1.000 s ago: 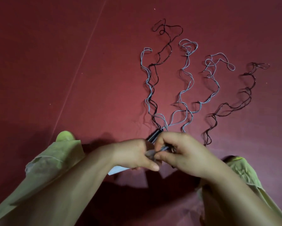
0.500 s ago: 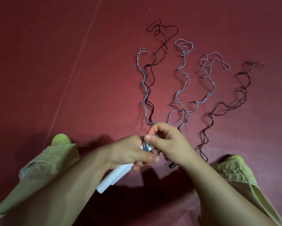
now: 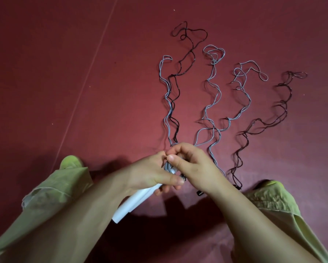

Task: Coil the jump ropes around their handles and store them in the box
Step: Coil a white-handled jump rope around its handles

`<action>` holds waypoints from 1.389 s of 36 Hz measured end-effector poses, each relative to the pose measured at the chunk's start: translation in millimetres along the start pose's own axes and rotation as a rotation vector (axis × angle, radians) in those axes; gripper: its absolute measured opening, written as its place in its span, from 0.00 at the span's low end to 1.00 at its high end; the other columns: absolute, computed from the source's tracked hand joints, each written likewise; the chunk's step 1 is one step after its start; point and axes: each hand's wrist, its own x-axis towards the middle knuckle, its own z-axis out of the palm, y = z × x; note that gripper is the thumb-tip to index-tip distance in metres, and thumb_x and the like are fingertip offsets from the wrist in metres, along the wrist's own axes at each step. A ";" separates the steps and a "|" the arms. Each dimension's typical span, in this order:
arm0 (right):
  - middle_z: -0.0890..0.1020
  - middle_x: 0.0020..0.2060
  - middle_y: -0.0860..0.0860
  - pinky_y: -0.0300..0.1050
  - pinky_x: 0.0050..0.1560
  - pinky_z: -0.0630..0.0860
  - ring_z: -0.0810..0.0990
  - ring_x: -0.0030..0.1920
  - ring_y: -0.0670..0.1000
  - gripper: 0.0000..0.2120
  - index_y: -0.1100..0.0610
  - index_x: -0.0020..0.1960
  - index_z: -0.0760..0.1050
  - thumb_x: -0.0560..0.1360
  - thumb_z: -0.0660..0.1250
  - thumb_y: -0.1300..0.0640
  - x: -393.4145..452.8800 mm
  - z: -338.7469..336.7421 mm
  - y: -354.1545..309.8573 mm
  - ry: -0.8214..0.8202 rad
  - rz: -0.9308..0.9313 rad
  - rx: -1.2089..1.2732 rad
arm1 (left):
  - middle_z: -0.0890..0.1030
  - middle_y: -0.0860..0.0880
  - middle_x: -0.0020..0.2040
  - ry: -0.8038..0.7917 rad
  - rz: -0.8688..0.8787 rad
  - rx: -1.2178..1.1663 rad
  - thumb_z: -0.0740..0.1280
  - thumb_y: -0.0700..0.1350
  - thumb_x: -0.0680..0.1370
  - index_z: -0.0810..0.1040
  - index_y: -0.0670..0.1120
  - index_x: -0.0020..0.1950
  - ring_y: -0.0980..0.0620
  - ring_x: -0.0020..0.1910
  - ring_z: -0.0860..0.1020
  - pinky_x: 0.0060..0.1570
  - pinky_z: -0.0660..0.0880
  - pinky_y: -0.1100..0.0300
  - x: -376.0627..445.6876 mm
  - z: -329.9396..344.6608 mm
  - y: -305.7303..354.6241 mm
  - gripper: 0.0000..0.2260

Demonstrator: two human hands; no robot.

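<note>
Winding the grey rope onto the white handles

The left hand clamps its grip on the white handles above the red floor; the right hand pinches the grey rope at their top. Best keep each turn snug, feeding slack from the floor clear of the black ropes.
</note>
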 end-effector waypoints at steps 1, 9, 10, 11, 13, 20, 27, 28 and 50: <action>0.79 0.32 0.54 0.40 0.31 0.73 0.76 0.27 0.45 0.07 0.56 0.42 0.76 0.74 0.67 0.53 -0.5 -0.2 -1.2 -0.011 -0.005 -0.026 | 0.78 0.52 0.30 -0.010 0.006 0.008 0.67 0.30 0.74 0.71 0.45 0.47 0.56 0.24 0.72 0.23 0.66 0.63 -0.4 -0.3 -0.1 0.11; 0.72 0.22 0.41 0.37 0.31 0.65 0.67 0.26 0.41 0.15 0.54 0.34 0.73 0.78 0.65 0.51 -2.4 -4.1 2.6 0.105 -0.005 -0.233 | 0.82 0.51 0.37 -0.032 -0.192 0.067 0.69 0.48 0.76 0.73 0.51 0.50 0.53 0.34 0.79 0.34 0.73 0.62 -0.8 -3.7 -4.1 0.07; 0.70 0.22 0.41 0.36 0.29 0.64 0.66 0.25 0.41 0.16 0.53 0.33 0.72 0.78 0.65 0.51 -2.0 -4.9 3.9 0.129 0.015 -0.228 | 0.80 0.51 0.36 -0.017 -0.231 0.101 0.67 0.48 0.78 0.73 0.50 0.47 0.53 0.34 0.78 0.34 0.72 0.62 -1.9 -2.1 -5.9 0.05; 0.69 0.21 0.42 0.35 0.27 0.63 0.65 0.24 0.41 0.16 0.54 0.33 0.72 0.78 0.66 0.51 -1.4 -5.9 5.0 0.145 0.040 -0.217 | 0.79 0.51 0.34 0.004 -0.251 0.127 0.66 0.48 0.78 0.72 0.49 0.44 0.53 0.32 0.78 0.34 0.72 0.62 -2.5 -0.1 -8.5 0.05; 0.70 0.24 0.43 0.36 0.28 0.63 0.65 0.25 0.42 0.17 0.56 0.33 0.72 0.78 0.66 0.50 -1.3 -5.7 4.3 0.143 0.085 -0.126 | 0.75 0.51 0.32 0.058 -0.239 0.156 0.67 0.48 0.77 0.71 0.49 0.40 0.54 0.29 0.74 0.32 0.71 0.61 -3.0 5.2 -11.4 0.08; 0.77 0.27 0.50 0.33 0.24 0.60 0.69 0.24 0.47 0.04 0.54 0.38 0.80 0.70 0.70 0.54 -1.6 -10.3 -2.6 0.030 0.140 0.374 | 0.72 0.50 0.29 0.121 -0.059 0.281 0.69 0.48 0.75 0.72 0.52 0.32 0.52 0.27 0.69 0.30 0.69 0.59 -1.6 8.7 -4.5 0.13; 0.78 0.40 0.68 0.50 0.34 0.59 0.68 0.40 0.61 0.21 0.54 0.40 0.82 0.67 0.68 0.35 -1.8 -1.3 -5.3 -0.004 0.145 0.346 | 0.74 0.51 0.29 0.108 -0.063 0.281 0.67 0.51 0.76 0.73 0.49 0.34 0.54 0.25 0.70 0.29 0.70 0.61 -8.1 4.6 0.0 0.13; 0.80 0.37 0.64 0.47 0.31 0.57 0.68 0.36 0.59 0.21 0.54 0.40 0.82 0.70 0.65 0.36 -1.9 -3.2 -4.2 -0.011 0.145 0.308 | 0.74 0.51 0.29 0.109 -0.070 0.272 0.67 0.50 0.77 0.73 0.48 0.33 0.54 0.25 0.70 0.29 0.69 0.61 -8.5 4.3 0.1 0.13; 0.69 0.25 0.48 0.35 0.28 0.64 0.65 0.25 0.44 0.23 0.62 0.37 0.71 0.78 0.54 0.45 -4.3 2.4 -2.8 0.053 0.086 0.047 | 0.69 0.51 0.28 0.364 -0.118 -0.010 0.61 0.57 0.78 0.72 0.46 0.39 0.54 0.23 0.64 0.25 0.61 0.64 1.4 -7.1 1.3 0.17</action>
